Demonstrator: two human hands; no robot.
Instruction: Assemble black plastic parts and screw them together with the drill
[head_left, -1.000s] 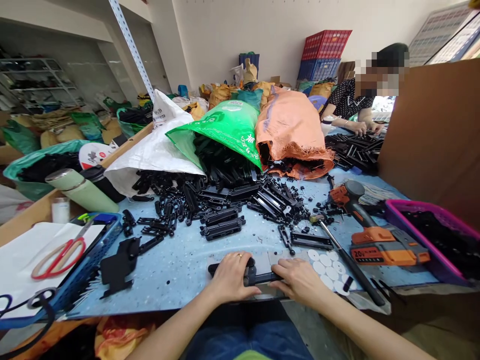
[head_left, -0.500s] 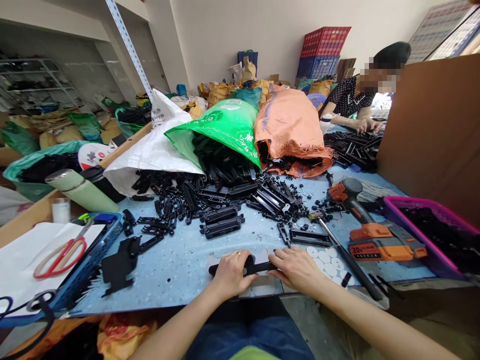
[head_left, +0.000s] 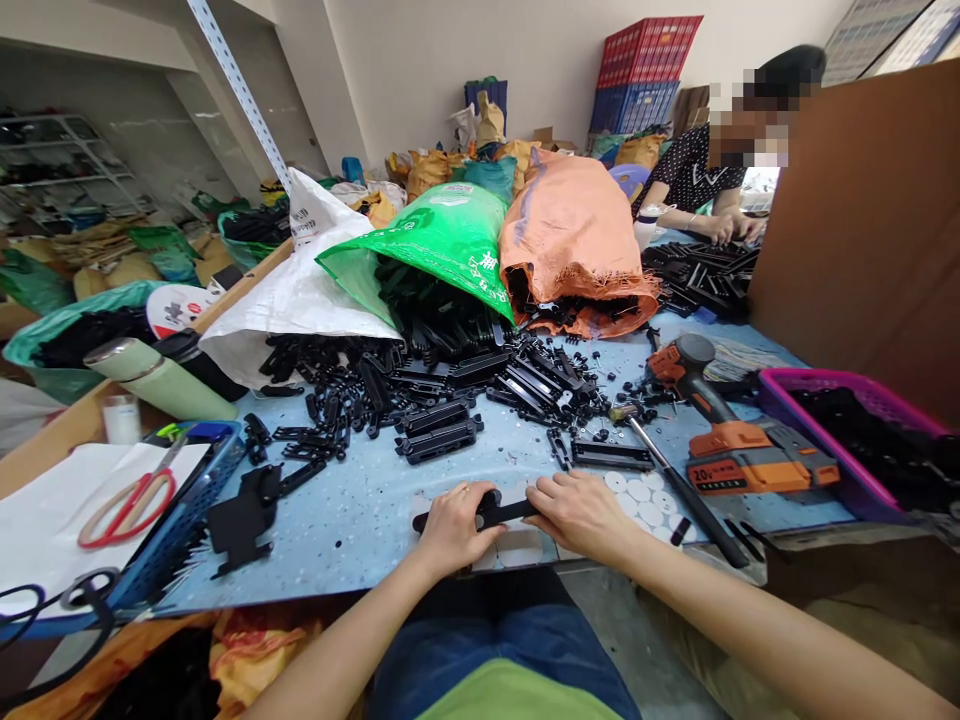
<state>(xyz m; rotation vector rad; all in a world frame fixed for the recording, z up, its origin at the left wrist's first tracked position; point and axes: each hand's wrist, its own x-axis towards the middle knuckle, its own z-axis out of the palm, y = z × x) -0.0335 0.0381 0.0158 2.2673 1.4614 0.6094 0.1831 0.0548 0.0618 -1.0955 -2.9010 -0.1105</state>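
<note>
The black bar (head_left: 507, 514) is at the near edge of the blue desk (head_left: 360, 525), with the left hand (head_left: 457, 525) grasping it toward its left end and the right hand (head_left: 576, 512) keeping a closed grip on its right end. Work on this 1 piece seems unfinished, though the hands hide how much is done. Beyond it, 2 black brackets (head_left: 439, 431) lie side by side, and the loose black parts (head_left: 529, 385) before 3 sacks (head_left: 450, 232) suggest plenty is left.
</note>
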